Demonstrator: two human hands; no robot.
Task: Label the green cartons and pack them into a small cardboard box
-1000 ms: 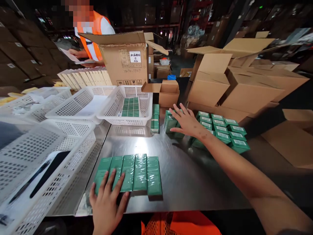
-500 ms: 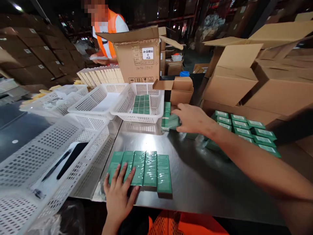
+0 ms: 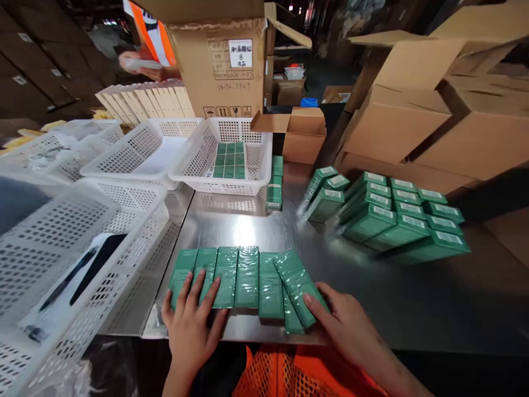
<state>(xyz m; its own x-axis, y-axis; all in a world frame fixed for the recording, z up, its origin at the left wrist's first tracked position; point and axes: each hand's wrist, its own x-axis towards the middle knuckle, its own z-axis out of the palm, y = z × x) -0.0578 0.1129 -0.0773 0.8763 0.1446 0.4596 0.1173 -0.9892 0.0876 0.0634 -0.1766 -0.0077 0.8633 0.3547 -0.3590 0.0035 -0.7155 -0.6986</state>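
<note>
Our left hand [image 3: 192,317] rests splayed on the row's leftmost green cartons [image 3: 184,263] on the metal worktop [image 3: 223,223]; our right hand [image 3: 345,317] grasps a slanted, film-wrapped green carton [image 3: 294,281].

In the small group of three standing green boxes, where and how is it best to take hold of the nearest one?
Probably by its upper end, coming from above and in front: the nearest green box stands upright, labelled end up, with its broad front uncovered, while two boxes stand close behind.
</note>
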